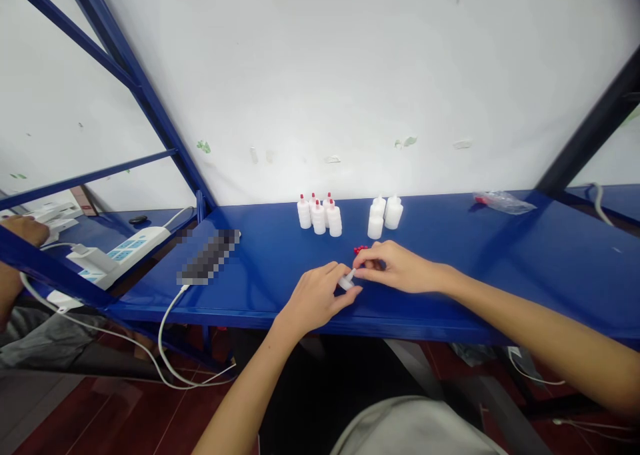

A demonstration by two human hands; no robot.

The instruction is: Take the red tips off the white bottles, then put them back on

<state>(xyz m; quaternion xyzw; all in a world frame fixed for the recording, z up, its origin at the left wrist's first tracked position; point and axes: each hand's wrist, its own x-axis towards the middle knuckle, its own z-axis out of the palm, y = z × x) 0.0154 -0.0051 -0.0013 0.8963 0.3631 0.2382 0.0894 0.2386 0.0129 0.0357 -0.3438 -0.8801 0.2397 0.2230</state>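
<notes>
My left hand (317,296) is closed around a white squeeze bottle (346,283) with a pointed nozzle, near the table's front edge. Most of the bottle's body is hidden by the hand. At the nozzle tip, the thumb and fingers of my right hand (395,266) are pinched together; whatever sits between them is hidden. Just behind the right fingers lies a small pile of red caps (359,249). Further back stand several white bottles with red tips (319,218). To their right is a group of white bottles without red tips (375,223).
The blue table (450,255) meets a white wall. On its left lie a blurred-out dark phone (207,258) with a white cable and, past the blue frame, a power strip (125,255). A plastic bag (505,203) lies at the back right. Another person's hand (27,229) shows far left.
</notes>
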